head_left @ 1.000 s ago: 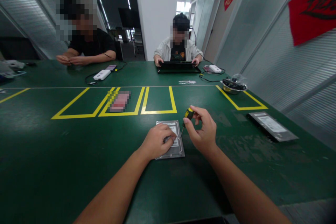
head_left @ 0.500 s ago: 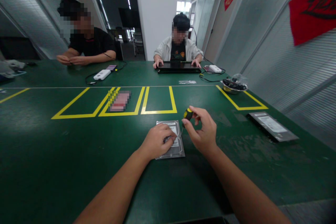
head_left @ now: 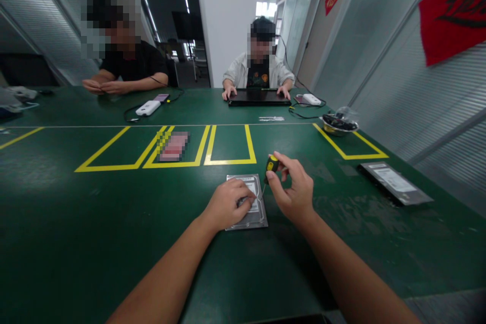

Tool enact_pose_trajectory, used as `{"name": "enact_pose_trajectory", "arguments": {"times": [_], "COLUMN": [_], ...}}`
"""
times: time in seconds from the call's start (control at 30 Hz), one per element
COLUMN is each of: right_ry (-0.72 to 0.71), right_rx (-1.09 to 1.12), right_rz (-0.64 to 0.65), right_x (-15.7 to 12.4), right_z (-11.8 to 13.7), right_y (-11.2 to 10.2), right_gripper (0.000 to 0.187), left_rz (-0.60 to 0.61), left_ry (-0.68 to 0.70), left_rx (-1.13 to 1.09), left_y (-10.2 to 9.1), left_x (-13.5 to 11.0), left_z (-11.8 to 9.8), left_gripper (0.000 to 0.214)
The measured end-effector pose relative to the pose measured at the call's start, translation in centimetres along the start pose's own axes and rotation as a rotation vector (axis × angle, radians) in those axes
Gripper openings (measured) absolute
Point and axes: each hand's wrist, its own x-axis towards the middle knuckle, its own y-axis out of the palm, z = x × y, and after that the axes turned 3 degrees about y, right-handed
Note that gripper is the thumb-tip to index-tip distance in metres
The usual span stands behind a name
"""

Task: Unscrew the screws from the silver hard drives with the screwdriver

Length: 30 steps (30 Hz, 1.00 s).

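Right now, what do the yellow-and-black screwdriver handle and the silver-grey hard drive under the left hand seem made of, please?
Screwdriver handle: likely matte plastic or rubber, from its two-colour, thick moulded form. Hard drive: probably satin metal, from its soft grey sheen.

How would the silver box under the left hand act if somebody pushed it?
The silver box would probably slide rather than tip, since it lies flat on the table. It looks stiff, with straight edges. Its metal-looking case suggests it may feel heavy.
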Motion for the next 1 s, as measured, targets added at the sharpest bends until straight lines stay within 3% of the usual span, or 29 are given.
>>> {"name": "enact_pose_trajectory", "arguments": {"times": [0.3, 0.5, 0.8, 1.0], "right_ry": [-0.016, -0.004, 0.024, -0.022], "right_rx": [0.024, 0.025, 0.009, 0.030], "right_rz": [-0.041, -0.045, 0.014, -0.027], "right_x": [0.23, -0.04, -0.15, 0.08], "right_z": [0.03, -0.17, -0.03, -0.07], "right_y": [0.01, 0.21, 0.02, 0.07], "right_gripper": [0.040, 0.049, 0.041, 0.040], "left_rz": [-0.004, -0.002, -0.001, 0.006], "left_ry": [0.007, 0.007, 0.004, -0.003], "left_rx": [-0.003, -0.001, -0.005, -0.003], "left_y": [-0.06, -0.05, -0.06, -0.19], "left_x": [0.00, -0.06, 0.00, 0.07], "left_z": [-0.10, -0.02, -0.06, -0.20], "left_gripper": [0.013, 0.013, 0.013, 0.014]}}
